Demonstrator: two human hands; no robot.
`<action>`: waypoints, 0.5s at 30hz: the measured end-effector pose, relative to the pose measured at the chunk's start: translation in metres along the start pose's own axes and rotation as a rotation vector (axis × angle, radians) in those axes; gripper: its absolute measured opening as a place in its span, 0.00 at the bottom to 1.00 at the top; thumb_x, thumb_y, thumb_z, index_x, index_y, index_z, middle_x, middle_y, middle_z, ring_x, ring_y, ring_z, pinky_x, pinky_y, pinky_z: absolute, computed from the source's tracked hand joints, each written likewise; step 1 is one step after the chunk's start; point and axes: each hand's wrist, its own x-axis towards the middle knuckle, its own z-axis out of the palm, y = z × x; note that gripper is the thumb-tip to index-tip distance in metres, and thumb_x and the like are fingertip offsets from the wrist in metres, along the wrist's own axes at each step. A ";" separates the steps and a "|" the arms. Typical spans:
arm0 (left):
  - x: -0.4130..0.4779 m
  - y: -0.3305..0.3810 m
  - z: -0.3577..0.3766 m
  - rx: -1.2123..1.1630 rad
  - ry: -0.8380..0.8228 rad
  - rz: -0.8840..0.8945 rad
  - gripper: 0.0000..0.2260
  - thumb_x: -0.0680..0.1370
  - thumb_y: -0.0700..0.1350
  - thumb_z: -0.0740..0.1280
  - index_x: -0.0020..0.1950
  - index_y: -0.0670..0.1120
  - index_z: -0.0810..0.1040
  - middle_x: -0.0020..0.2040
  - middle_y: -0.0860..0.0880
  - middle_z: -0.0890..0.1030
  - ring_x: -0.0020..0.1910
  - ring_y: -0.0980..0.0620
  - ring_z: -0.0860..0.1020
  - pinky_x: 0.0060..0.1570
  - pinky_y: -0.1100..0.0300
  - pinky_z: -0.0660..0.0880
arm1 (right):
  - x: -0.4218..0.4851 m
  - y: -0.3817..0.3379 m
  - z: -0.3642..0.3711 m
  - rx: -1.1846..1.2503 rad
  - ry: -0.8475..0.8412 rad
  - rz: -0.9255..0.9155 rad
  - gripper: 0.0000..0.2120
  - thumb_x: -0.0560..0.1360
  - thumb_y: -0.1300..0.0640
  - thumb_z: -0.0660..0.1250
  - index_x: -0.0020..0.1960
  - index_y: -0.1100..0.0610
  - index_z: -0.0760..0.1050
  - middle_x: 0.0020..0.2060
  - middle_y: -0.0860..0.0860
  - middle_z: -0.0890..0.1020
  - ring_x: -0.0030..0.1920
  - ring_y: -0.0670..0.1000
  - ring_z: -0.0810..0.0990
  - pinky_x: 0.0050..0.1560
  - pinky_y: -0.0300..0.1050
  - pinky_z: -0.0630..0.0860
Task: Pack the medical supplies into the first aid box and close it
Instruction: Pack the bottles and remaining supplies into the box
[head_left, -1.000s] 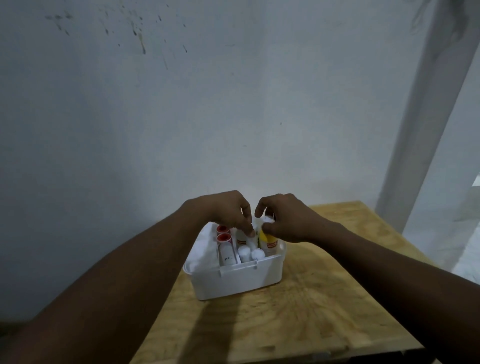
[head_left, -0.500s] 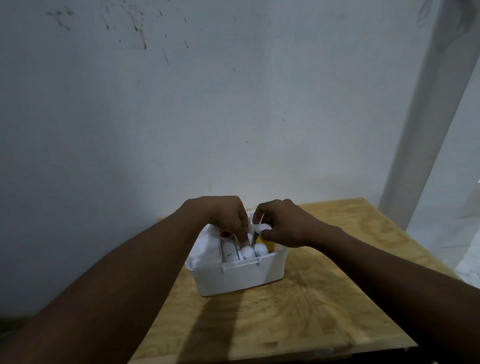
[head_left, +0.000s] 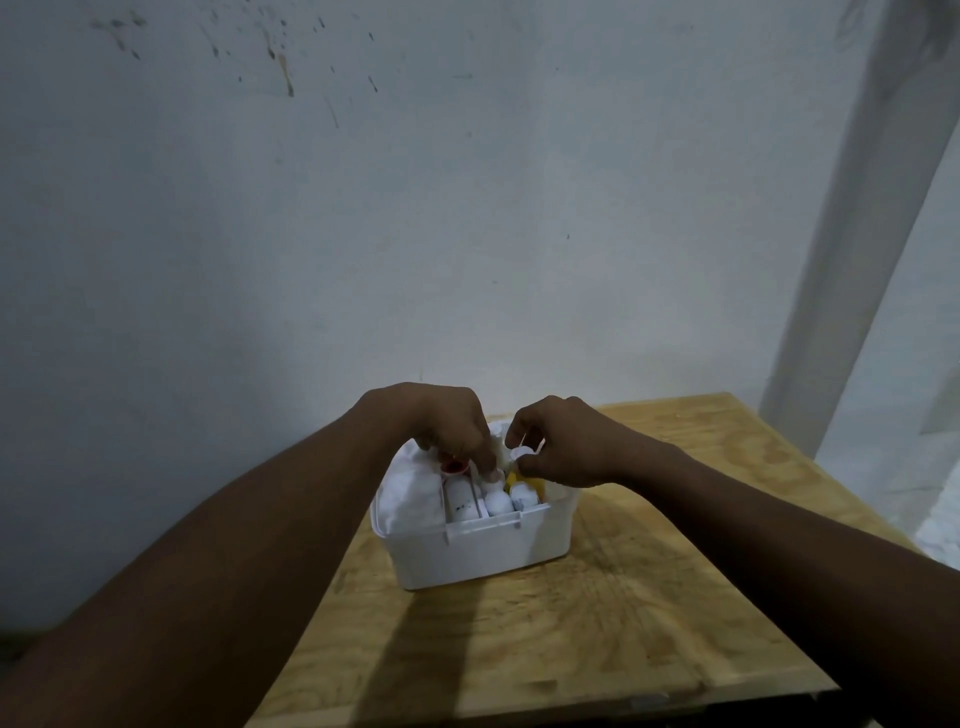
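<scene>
Left hand (head_left: 447, 426) presses white bottles (head_left: 496, 499) down in open white plastic first aid box (head_left: 478, 551), right hand (head_left: 566, 447) pinching small white cap (head_left: 524, 453) w/ fingertips, prob. so lid fits.

The scene is dim and bluish, with the wall (head_left: 363, 234) shading darker toward the lower left. Brighter light enters at the right edge, and a long dark shadow falls across the wooden table (head_left: 597, 623) toward the camera. Wide-angle distortion bends the pale post (head_left: 872, 218), and details look soft.
</scene>
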 end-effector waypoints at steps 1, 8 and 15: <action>0.000 0.000 0.000 0.000 0.007 0.001 0.15 0.71 0.54 0.76 0.51 0.45 0.87 0.41 0.48 0.84 0.39 0.50 0.79 0.47 0.55 0.77 | 0.000 0.000 0.000 -0.009 -0.006 0.012 0.13 0.74 0.54 0.70 0.58 0.55 0.80 0.55 0.53 0.81 0.48 0.49 0.78 0.52 0.46 0.78; 0.002 -0.003 -0.001 0.019 0.001 0.002 0.15 0.70 0.55 0.76 0.51 0.47 0.87 0.38 0.52 0.84 0.37 0.53 0.79 0.45 0.57 0.77 | -0.001 -0.001 0.002 -0.022 -0.022 -0.024 0.12 0.75 0.55 0.69 0.57 0.57 0.81 0.54 0.53 0.83 0.51 0.52 0.81 0.54 0.50 0.79; 0.002 -0.003 -0.002 -0.003 -0.012 -0.007 0.17 0.70 0.53 0.77 0.53 0.44 0.87 0.46 0.45 0.86 0.39 0.49 0.79 0.43 0.54 0.77 | 0.003 -0.001 0.000 -0.013 -0.055 0.018 0.16 0.75 0.51 0.68 0.60 0.56 0.80 0.57 0.53 0.81 0.54 0.52 0.80 0.55 0.47 0.78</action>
